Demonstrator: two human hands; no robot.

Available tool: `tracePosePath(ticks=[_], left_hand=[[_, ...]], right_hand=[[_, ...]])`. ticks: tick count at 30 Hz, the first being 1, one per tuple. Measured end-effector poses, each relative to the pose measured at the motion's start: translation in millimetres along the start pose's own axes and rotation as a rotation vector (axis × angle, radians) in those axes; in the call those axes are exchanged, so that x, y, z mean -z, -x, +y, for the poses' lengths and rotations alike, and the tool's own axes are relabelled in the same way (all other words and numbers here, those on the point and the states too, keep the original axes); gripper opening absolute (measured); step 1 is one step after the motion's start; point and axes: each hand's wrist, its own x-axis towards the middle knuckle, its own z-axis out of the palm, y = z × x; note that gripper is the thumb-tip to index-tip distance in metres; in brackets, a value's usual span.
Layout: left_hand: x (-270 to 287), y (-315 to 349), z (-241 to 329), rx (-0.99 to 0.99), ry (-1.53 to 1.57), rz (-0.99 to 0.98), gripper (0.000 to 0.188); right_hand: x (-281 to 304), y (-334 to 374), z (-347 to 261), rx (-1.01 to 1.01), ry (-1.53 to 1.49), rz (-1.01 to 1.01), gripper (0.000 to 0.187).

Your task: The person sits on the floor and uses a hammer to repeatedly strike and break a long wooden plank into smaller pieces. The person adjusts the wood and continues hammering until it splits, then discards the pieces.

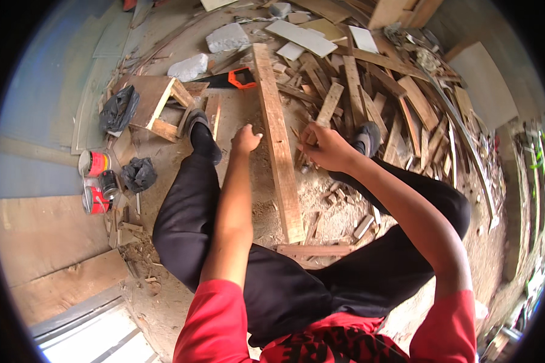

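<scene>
A long wooden beam [277, 139] lies lengthwise between my legs, one end toward me. My left hand [246, 139] is just left of it, fingers curled in and thumb at the beam side. Across the beam, my right hand [327, 147] hovers with fingers bent and pinched together. Whatever either hand may hold is too small or hidden to make out. Beyond my left hand lies a handsaw [242, 77] with an orange and black handle and a dark blade.
Scrap wood [399, 103] is heaped at the far right. A small wooden stool [148, 103] with a black plastic bag [120, 109] stands on the left, near red paint cans [94, 163]. Pale broken blocks [227, 37] lie at the back. A short plank [315, 250] lies crosswise near me.
</scene>
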Motion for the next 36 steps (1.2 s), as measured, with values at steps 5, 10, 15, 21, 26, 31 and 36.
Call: tracePosePath(ticks=[5, 10, 15, 21, 26, 31, 36], left_hand=[[29.9, 31.9, 5.7, -0.488, 0.150, -0.097, 0.038], [99.0, 102.5, 118.6, -1.005, 0.081, -0.033, 0.073], [148.1, 213.3, 177.0, -0.961, 0.080, -0.131, 0.045], [158.8, 230.0, 145.0, -0.831, 0.374, -0.053, 0.041], [159.3, 206.4, 103.4, -0.664, 0.323, 0.017, 0.041], [120.3, 193.6, 74.2, -0.541, 0.730, 0.130, 0.028], [112.1, 197.1, 59.0, -0.336, 1.076, 0.147, 0.022]], right_hand=[[-18.4, 29.3, 19.4, 0.177, 0.023, 0.189, 0.020], [14.6, 47.8, -13.2, 0.337, 0.045, 0.421, 0.023], [64.9, 71.6, -90.7, 0.340, -0.102, 0.442, 0.027], [60.4, 91.9, -146.7, 0.440, -0.177, 0.434, 0.049], [27.5, 34.5, -79.6, 0.187, -0.330, 0.666, 0.059], [-95.5, 38.8, 87.2, -0.663, -0.337, 0.241, 0.075], [-227.0, 79.9, 209.0, -0.783, 0.043, 0.159, 0.086]])
